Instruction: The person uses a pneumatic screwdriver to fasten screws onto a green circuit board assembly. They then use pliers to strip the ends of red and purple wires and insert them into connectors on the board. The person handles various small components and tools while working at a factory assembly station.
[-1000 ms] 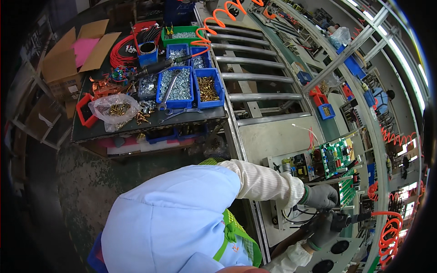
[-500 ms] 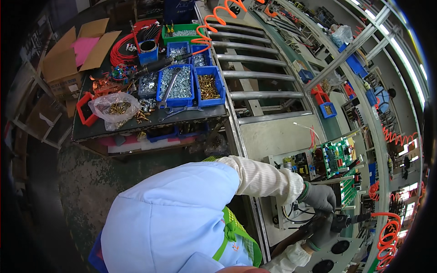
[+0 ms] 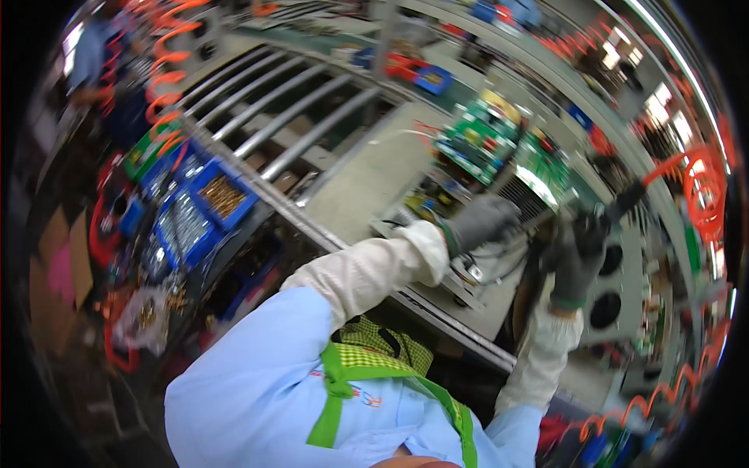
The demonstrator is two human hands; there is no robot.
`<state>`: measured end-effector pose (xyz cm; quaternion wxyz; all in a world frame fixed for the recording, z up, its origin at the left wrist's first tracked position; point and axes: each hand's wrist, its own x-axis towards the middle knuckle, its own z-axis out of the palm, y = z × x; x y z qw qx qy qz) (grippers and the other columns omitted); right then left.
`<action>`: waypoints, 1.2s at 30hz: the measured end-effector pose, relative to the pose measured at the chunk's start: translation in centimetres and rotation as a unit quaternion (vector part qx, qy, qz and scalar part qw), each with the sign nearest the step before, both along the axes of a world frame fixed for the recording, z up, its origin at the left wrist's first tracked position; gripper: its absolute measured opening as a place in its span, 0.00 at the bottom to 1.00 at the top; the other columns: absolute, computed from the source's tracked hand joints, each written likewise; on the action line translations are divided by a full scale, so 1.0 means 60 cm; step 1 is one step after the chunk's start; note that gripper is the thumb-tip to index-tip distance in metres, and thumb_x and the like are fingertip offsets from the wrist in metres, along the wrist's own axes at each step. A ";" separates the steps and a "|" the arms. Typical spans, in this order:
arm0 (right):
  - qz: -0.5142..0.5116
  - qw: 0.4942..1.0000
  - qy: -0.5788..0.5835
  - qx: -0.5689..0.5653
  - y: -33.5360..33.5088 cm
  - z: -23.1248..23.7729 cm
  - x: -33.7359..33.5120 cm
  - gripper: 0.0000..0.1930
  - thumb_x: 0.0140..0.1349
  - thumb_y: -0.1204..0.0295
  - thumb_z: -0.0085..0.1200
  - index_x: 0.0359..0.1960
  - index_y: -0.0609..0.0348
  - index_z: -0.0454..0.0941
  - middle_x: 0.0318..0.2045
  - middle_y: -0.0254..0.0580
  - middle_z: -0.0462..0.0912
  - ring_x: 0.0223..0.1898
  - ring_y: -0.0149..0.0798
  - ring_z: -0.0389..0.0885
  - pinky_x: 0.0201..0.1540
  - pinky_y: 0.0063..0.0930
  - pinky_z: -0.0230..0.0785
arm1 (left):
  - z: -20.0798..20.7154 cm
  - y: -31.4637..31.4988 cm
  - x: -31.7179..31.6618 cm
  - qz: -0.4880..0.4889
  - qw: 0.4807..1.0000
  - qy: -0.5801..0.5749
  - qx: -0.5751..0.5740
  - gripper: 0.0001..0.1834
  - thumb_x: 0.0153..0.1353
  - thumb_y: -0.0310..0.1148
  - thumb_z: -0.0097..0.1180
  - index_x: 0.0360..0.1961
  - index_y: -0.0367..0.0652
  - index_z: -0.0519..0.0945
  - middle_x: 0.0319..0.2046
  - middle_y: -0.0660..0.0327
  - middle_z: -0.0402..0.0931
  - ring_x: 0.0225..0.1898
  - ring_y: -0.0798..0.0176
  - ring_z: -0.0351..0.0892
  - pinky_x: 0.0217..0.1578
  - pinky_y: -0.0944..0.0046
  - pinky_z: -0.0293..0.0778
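My right hand point(image 3: 576, 253), in a grey glove, is wrapped round a black air screwdriver point(image 3: 622, 204) joined to an orange coiled hose point(image 3: 704, 183). My left hand point(image 3: 480, 224), gloved alike, is apart from it, over the near side of an open electronic unit point(image 3: 425, 204). Motion smears its fingers, so their hold is unclear. Green circuit boards point(image 3: 474, 140) stand on the unit's far side, beside a dark finned part point(image 3: 524, 200). Loose cables point(image 3: 499, 261) lie just below my left hand. A grey panel with round black openings point(image 3: 636, 292) is to the right of my right hand.
Left of the line, blue bins point(image 3: 183, 228) hold metal hardware, one with brass-coloured screws point(image 3: 222, 195). A plastic bag point(image 3: 144, 318) lies near them. Metal rollers point(image 3: 300, 117) run along the far left. Another person point(image 3: 97, 58) stands at the upper left edge.
My view has swung to the right, so the bench has shifted and turned. My hands, close together before, are now apart, the left over the unit, the right still holding the air screwdriver.
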<state>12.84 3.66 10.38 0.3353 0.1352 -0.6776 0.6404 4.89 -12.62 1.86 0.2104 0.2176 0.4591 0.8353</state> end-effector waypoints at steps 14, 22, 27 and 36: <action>-0.072 0.969 0.232 -0.040 -0.026 0.171 -0.165 0.11 0.55 0.70 0.63 0.34 0.65 0.77 0.21 0.34 0.79 0.20 0.26 0.77 0.25 0.22 0.71 | -0.007 0.131 -0.074 0.099 0.890 -0.365 0.253 0.08 0.68 0.31 0.51 0.37 0.37 0.78 0.34 0.59 0.79 0.34 0.67 0.80 0.32 0.74 0.81; -0.079 0.974 0.214 -0.009 -0.008 0.156 -0.207 0.11 0.55 0.70 0.63 0.35 0.65 0.78 0.26 0.41 0.84 0.25 0.28 0.80 0.28 0.20 0.73 | -0.009 0.132 -0.080 0.098 0.863 -0.410 0.278 0.08 0.68 0.31 0.50 0.40 0.37 0.75 0.34 0.59 0.78 0.33 0.67 0.80 0.30 0.75 0.81; -0.060 0.981 0.182 -0.022 -0.012 0.150 -0.211 0.12 0.55 0.70 0.63 0.36 0.65 0.77 0.26 0.41 0.84 0.22 0.27 0.79 0.27 0.21 0.72 | -0.011 0.132 -0.082 0.104 0.863 -0.407 0.281 0.08 0.68 0.32 0.51 0.40 0.38 0.76 0.35 0.59 0.78 0.34 0.68 0.80 0.31 0.74 0.81; -0.069 0.980 0.178 0.052 -0.007 0.155 -0.217 0.11 0.56 0.69 0.61 0.36 0.63 0.77 0.26 0.41 0.83 0.26 0.29 0.80 0.32 0.23 0.72 | -0.013 0.134 -0.083 0.105 0.861 -0.394 0.305 0.08 0.67 0.31 0.53 0.42 0.38 0.77 0.35 0.59 0.80 0.36 0.66 0.81 0.33 0.73 0.82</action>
